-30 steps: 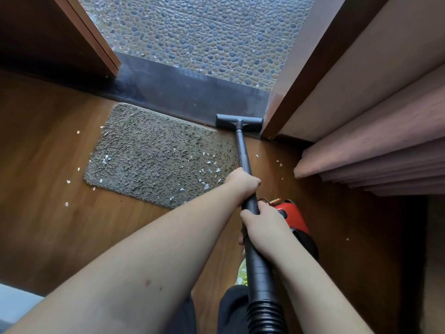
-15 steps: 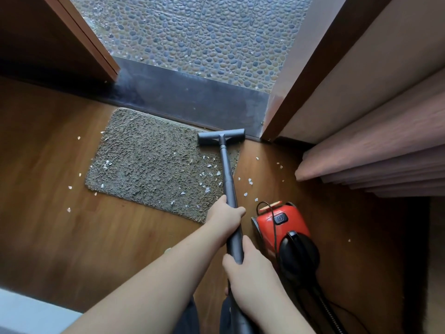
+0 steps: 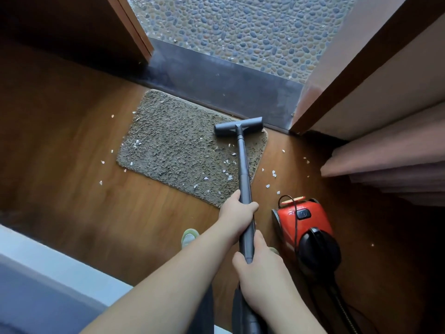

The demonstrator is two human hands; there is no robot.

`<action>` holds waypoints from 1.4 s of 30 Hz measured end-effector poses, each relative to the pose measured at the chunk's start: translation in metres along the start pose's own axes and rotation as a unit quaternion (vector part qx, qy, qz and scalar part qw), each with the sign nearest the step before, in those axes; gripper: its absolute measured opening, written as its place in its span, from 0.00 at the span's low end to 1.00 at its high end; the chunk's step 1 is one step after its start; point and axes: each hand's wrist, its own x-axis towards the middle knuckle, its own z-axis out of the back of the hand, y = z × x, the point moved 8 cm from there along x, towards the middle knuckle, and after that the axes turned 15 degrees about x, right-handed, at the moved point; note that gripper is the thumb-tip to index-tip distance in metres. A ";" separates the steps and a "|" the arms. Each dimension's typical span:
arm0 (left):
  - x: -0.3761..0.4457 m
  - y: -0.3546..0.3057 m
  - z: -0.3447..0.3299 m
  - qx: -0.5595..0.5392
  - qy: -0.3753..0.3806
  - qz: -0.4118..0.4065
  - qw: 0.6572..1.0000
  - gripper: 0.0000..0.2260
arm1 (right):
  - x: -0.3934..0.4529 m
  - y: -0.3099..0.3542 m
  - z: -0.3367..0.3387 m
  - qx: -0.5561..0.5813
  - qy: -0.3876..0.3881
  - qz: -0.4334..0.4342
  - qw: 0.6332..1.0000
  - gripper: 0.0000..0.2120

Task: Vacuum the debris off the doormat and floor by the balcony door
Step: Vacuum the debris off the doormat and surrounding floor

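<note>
**Nozzle on the mat's far right corner, debris left on both sides**

From the head view, the only one we have, we look down on our own two arms coming in from the bottom of the frame. Our left hand [image 3: 237,209] wraps its fingers round the grey wand [image 3: 244,169] just below centre frame, and our right hand [image 3: 261,266] grips the same wand lower down, near where it meets the hose at the bottom edge. We judge this two-handed hold serves steering: the upper hand guides, the lower one pushes and pulls.

The floor nozzle [image 3: 238,126] lies flat on the doormat [image 3: 173,145] at its upper right corner, close beside the dark door threshold [image 3: 228,85] that crosses the upper middle. The wand slants back from it over the mat's right edge.

White debris flakes [image 3: 228,177] lie scattered on the lower right part of the mat, more sit along its left edge, and others dot the wooden floor [image 3: 72,165] left of the mat and on its right, toward centre right of the frame. So we judge the job well short of done.

The red vacuum body [image 3: 301,220] stands on the floor at lower right, just beside our hands, probably kept near so the hose stays slack. Pink curtain folds [image 3: 385,160] hang at the right edge, and the pebbled balcony floor [image 3: 240,27] fills the top.
</note>
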 end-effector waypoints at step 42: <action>-0.061 0.031 -0.029 0.059 0.024 0.059 0.996 0.33 | -0.047 -0.045 0.008 -0.003 0.043 -0.007 0.999 0.19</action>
